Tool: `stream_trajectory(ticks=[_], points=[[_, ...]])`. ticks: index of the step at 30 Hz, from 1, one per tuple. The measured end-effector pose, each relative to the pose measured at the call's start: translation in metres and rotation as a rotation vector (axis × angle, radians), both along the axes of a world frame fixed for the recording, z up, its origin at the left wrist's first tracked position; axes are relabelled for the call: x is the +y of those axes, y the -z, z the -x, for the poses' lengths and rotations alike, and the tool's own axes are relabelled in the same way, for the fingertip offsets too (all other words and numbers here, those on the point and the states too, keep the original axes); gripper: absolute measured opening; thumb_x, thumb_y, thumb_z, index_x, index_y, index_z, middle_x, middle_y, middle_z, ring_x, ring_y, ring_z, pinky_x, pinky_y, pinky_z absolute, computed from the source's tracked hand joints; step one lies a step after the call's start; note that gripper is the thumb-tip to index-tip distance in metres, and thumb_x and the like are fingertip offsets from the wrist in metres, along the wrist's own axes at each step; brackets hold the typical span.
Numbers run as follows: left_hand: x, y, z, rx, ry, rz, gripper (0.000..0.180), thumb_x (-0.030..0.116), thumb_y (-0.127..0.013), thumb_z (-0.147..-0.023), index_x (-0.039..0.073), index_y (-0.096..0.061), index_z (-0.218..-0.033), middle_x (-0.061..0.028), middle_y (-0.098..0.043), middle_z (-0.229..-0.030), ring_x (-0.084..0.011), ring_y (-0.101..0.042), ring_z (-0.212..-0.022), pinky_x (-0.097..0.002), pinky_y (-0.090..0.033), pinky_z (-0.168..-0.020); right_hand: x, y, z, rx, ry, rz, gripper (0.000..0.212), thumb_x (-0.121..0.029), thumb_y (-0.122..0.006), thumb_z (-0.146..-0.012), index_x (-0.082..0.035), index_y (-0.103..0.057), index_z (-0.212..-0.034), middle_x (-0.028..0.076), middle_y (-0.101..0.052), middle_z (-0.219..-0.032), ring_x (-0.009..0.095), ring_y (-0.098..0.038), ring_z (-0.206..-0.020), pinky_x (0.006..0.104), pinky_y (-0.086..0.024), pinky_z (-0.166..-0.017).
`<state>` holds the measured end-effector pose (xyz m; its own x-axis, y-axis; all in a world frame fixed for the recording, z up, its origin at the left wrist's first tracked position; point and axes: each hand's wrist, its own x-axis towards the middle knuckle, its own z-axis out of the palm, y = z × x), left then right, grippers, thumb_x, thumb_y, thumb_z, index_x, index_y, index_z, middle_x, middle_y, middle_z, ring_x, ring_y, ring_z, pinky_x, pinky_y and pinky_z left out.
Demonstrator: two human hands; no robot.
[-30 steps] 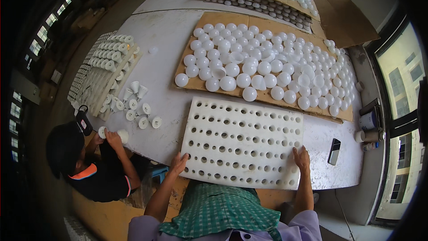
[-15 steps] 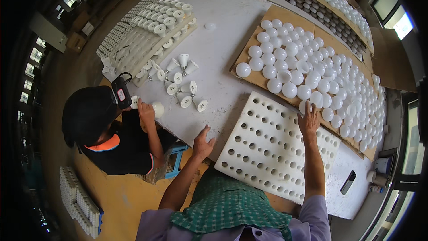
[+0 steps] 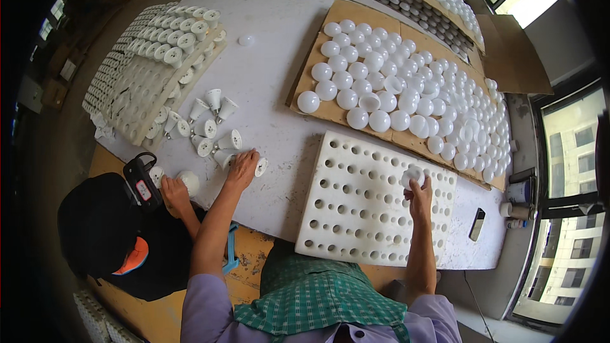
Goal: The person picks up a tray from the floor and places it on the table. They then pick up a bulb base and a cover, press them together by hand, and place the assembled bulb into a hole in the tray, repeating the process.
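Observation:
My right hand (image 3: 419,195) is closed on a round white bulb cover (image 3: 413,176), held above the white board with rows of holes (image 3: 325,206). On the left, my left hand (image 3: 241,170) is closed around a white bulb base (image 3: 261,166), whose round end shows beside my fingers. Several more bulb bases (image 3: 229,140) lie loose near that hand. Many white bulb covers (image 3: 379,121) sit on the brown cardboard sheet (image 3: 306,82) beyond the holed board.
A person in a black cap (image 3: 95,222) works at my left with a hand (image 3: 175,194) near a round white piece (image 3: 189,182). Stacked trays of bulb bases (image 3: 149,57) stand at the far left. A phone (image 3: 476,224) lies on the table at right.
My left hand has reached forward and closed on a bulb base. My right hand has drawn back from the cardboard with a bulb cover. The view has shifted, too.

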<state>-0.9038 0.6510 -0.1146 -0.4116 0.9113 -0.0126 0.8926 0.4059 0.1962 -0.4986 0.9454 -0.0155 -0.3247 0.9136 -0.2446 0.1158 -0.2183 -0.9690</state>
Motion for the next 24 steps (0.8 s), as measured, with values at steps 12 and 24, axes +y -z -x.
stream_trajectory(ticks=[12,24], points=[[-0.025,-0.084,-0.182,-1.726,-0.366,-0.757,0.06,0.009,-0.065,-0.068,-0.002,-0.046,-0.124,-0.0225,-0.057,-0.121,-0.0237,-0.065,-0.089,-0.0343,-0.052,-0.073,-0.087,-0.024,0.003,0.365,-0.617,0.228,0.09,-0.02,-0.089,-0.058,-0.011,-0.034,-0.129,0.012,-0.055,-0.119,0.021,-0.059,-0.1,0.034,-0.053,-0.081],[-0.012,-0.162,-0.226,-1.35,0.032,-0.199,0.072,0.027,-0.089,-0.059,-0.003,-0.056,-0.116,-0.0128,-0.065,-0.107,-0.0185,-0.06,-0.101,-0.0332,-0.046,-0.09,-0.115,-0.052,0.008,0.239,-1.046,-0.218,0.087,-0.022,-0.087,-0.057,-0.008,-0.042,-0.13,0.011,-0.057,-0.12,0.022,-0.053,-0.112,0.037,-0.04,-0.097]])
